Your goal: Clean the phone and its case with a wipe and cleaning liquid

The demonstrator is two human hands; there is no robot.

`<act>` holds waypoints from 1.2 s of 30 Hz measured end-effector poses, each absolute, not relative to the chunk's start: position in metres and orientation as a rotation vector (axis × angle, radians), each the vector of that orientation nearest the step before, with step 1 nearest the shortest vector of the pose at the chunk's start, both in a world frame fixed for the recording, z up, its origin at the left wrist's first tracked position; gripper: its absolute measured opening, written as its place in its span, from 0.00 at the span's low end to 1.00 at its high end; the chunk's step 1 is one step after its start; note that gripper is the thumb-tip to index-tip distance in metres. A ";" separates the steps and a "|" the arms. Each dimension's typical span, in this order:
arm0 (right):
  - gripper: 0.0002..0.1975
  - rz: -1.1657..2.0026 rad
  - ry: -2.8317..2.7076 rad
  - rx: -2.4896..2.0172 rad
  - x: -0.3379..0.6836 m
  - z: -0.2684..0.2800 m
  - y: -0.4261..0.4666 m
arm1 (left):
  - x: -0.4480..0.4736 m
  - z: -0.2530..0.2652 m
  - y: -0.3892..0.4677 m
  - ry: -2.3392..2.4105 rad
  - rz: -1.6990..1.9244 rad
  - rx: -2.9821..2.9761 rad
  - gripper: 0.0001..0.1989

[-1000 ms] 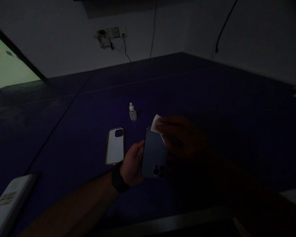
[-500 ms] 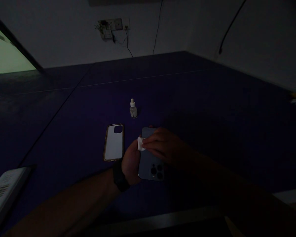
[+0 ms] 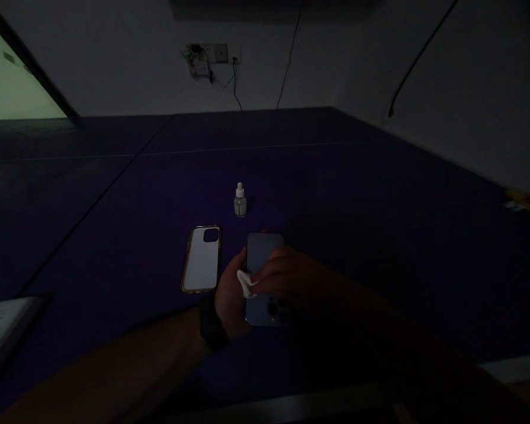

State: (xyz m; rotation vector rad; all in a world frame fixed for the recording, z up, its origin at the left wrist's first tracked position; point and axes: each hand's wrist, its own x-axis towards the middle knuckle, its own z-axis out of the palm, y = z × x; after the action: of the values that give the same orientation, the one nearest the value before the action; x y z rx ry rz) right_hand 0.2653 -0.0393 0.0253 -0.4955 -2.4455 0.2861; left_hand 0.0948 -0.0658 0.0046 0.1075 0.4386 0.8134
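Observation:
A blue-grey smartphone (image 3: 260, 250) lies back side up in my left hand (image 3: 232, 294), which grips it along the left edge. Its camera lenses point up at the end nearest me. My right hand (image 3: 287, 275) reaches across the phone and pinches a small white wipe (image 3: 246, 284) against its back, over the left edge. The wipe is crumpled, and its fabric cannot be told in this dim light. Left of the phone lies a phone case (image 3: 202, 259) with a gold-brown rim and a pale inside. Beyond them a small dropper bottle (image 3: 240, 203) stands upright.
Everything sits on a dark purple-blue surface (image 3: 159, 182). A white box-like object (image 3: 4, 324) is at the lower left. On the back wall are sockets (image 3: 216, 54) with cables hanging down. Something yellow (image 3: 527, 203) lies by the right wall.
My right hand has drawn the wipe down the phone's back toward the camera lenses. The wipe now looks more folded. The head view has tilted up slightly.

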 end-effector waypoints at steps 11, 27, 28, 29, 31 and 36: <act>0.18 0.399 -2.173 -1.037 0.266 0.024 -0.029 | 0.098 0.010 -0.068 0.457 0.719 0.197 0.25; 0.16 0.136 -2.420 -0.911 0.263 0.030 -0.033 | 0.095 0.008 -0.067 0.433 0.679 0.161 0.26; 0.15 0.200 -2.500 -0.787 0.263 0.033 -0.037 | 0.095 0.008 -0.067 0.431 0.694 0.163 0.25; 0.14 0.269 -2.577 -0.662 0.264 0.035 -0.041 | 0.095 0.008 -0.067 0.430 0.713 0.164 0.24; 0.13 0.357 -2.669 -0.519 0.268 0.039 -0.046 | 0.096 0.008 -0.067 0.428 0.752 0.165 0.23; 0.17 0.085 -2.396 -0.974 0.276 0.031 -0.030 | 0.098 0.006 -0.069 0.423 0.736 0.168 0.24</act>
State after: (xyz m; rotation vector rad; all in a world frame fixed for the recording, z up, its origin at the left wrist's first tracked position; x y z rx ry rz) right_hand 0.2759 -0.0304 0.0308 -0.9739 -2.3962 0.0847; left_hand 0.0981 -0.0689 0.0058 0.1684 0.4226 0.7363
